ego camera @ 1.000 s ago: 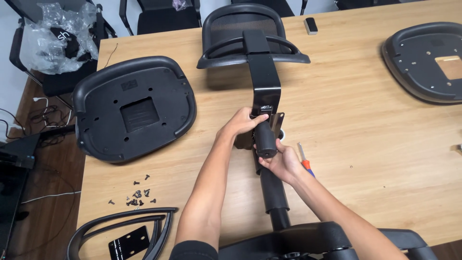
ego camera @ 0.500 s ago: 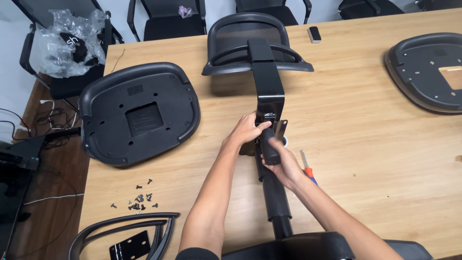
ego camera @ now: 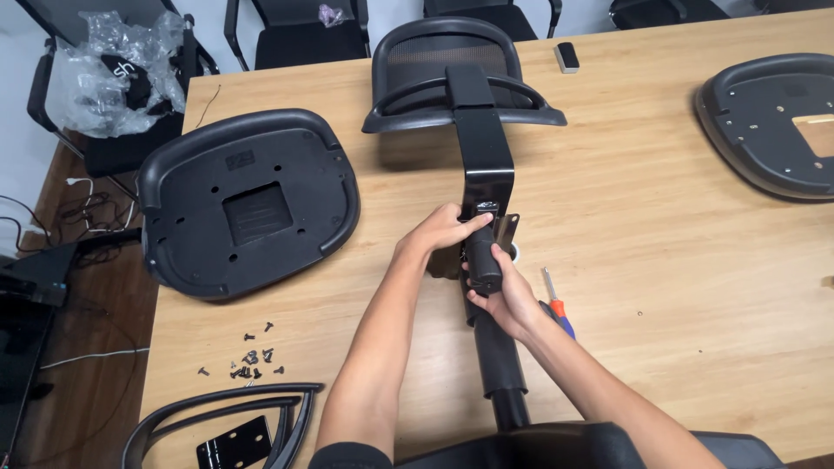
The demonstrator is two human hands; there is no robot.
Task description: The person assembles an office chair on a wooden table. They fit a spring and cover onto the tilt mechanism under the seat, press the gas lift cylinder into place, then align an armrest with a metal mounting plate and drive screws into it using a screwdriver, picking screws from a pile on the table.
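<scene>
- From the head camera, a pale wooden desk (ego camera: 660, 217) filled most of the view, with dark floor (ego camera: 78, 365) and loose cables to its left.
- The left hand (ego camera: 443, 230) gripped the metal bracket (ego camera: 488, 195) at the foot of the chair back (ego camera: 452, 69), which lay flat on the desk.
- The right hand (ego camera: 504, 295) was clamped around a black cylinder (ego camera: 483, 260) just beside that bracket; the two hands sat close together.
- A screwdriver (ego camera: 554, 304) lay just right of the right hand.
- An upturned seat pan (ego camera: 248, 200) rested at the left, another seat pan (ego camera: 773, 122) at the far right.
- Loose screws (ego camera: 248, 358) and an armrest frame (ego camera: 217, 421) lay near the front left edge.
- Chairs and a plastic bag (ego camera: 113, 69) stood beyond the desk.
</scene>
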